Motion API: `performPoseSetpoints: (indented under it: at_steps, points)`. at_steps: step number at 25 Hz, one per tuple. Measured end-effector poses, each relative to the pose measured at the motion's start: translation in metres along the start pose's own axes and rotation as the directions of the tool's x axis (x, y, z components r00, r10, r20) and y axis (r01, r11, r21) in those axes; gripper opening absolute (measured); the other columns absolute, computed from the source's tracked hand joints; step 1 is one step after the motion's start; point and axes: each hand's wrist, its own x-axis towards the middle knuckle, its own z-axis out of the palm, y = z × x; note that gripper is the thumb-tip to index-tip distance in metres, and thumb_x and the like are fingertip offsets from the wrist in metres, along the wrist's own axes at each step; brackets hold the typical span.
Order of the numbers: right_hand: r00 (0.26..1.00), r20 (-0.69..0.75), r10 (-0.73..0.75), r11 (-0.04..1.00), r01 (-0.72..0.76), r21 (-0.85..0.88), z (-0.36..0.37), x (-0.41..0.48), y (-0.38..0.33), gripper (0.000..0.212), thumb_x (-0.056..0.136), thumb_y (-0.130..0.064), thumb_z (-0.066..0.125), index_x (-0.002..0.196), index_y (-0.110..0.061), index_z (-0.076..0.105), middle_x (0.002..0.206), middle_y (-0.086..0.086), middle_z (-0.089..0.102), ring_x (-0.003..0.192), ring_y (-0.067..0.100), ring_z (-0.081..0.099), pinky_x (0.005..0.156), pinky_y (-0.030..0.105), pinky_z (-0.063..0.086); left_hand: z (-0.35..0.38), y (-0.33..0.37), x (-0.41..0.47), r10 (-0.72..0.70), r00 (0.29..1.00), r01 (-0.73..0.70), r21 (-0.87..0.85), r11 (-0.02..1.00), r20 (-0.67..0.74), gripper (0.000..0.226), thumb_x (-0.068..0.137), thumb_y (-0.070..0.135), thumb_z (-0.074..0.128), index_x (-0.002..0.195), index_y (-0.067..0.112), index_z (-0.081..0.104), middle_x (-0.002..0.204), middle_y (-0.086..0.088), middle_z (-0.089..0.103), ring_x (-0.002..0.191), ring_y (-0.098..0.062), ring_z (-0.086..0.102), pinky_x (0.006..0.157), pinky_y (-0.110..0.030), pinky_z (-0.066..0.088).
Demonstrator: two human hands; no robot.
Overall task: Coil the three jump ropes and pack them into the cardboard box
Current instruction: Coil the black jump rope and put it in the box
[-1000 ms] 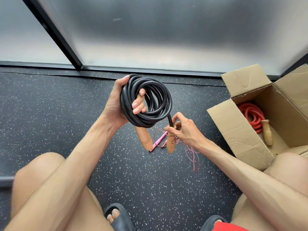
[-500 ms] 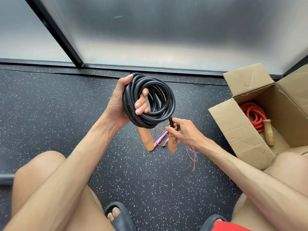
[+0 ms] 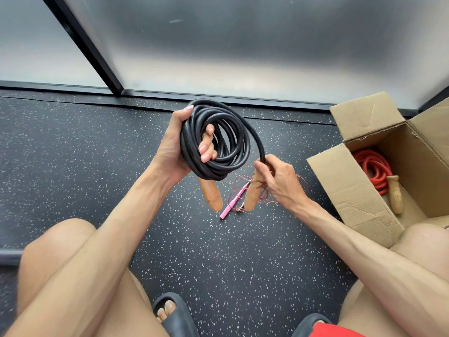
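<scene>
**Colours in shot**

Black rope (image 3: 220, 164) with plain tan wooden handles (image 3: 211, 197). Red rope (image 3: 369, 166) inside brown cardboard box (image 3: 352, 190). Pink handle (image 3: 232, 202) on a thin cord, maybe pink-red. Floor (image 3: 73, 154) black, white-speckled. Dark grey sandals (image 3: 179, 310); red fabric (image 3: 337, 330) at bottom edge.

The left hand (image 3: 173, 152) grips a coiled black rope (image 3: 239, 156), fingers through its middle, one wooden handle (image 3: 211, 198) hanging below. The right hand (image 3: 278, 177) pinches the loose end above the second handle (image 3: 250, 200). A thin pink rope (image 3: 230, 203), seemingly tangled, lies on the floor (image 3: 97, 166). A red rope (image 3: 370, 166) sits in the cardboard box (image 3: 345, 186).
</scene>
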Motion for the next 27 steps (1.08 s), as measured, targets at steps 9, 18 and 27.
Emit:
performPoseSetpoints:
  at_steps: [9, 18, 27]
  points:
    - [0.978, -0.181, 0.102, 0.995, -0.097, 0.038, -0.026, 0.019, 0.014, 0.044, 0.092, -0.052, 0.059, 0.107, -0.017, 0.038, 0.081, 0.007, 0.068, 0.065, 0.025, 0.068, 0.058, 0.045, 0.058, -0.001, -0.009, 0.000, -0.077, 0.994, 0.062, 0.174, 0.983, 0.081, 0.055, 0.100, 0.049, 0.027, 0.083, 0.004, 0.056, 0.044, -0.004, 0.044, 0.036, -0.021, 0.042, 0.059, -0.039, 0.037]
    - [0.944, -0.154, 0.293, 0.911, -0.226, 0.345, -0.043, 0.029, 0.017, 0.055, 0.091, -0.053, 0.059, 0.111, -0.010, 0.032, 0.079, 0.013, 0.068, 0.063, 0.025, 0.069, 0.066, 0.038, 0.058, -0.011, -0.006, 0.004, -0.269, 0.957, 0.204, 0.404, 0.892, 0.111, 0.053, 0.098, 0.049, 0.038, 0.085, 0.001, 0.057, 0.046, -0.009, 0.045, 0.037, -0.025, 0.043, 0.054, -0.037, 0.037]
    - [0.968, -0.040, 0.249, 0.963, -0.243, 0.116, -0.036, 0.024, 0.031, 0.026, 0.101, -0.028, 0.056, 0.116, -0.018, 0.037, 0.097, -0.009, 0.061, 0.094, 0.030, 0.068, 0.077, 0.051, 0.058, -0.008, -0.006, 0.007, -0.232, 0.968, 0.179, 0.375, 0.910, 0.101, 0.053, 0.100, 0.047, 0.035, 0.085, 0.001, 0.057, 0.046, -0.009, 0.045, 0.037, -0.024, 0.043, 0.058, -0.038, 0.037]
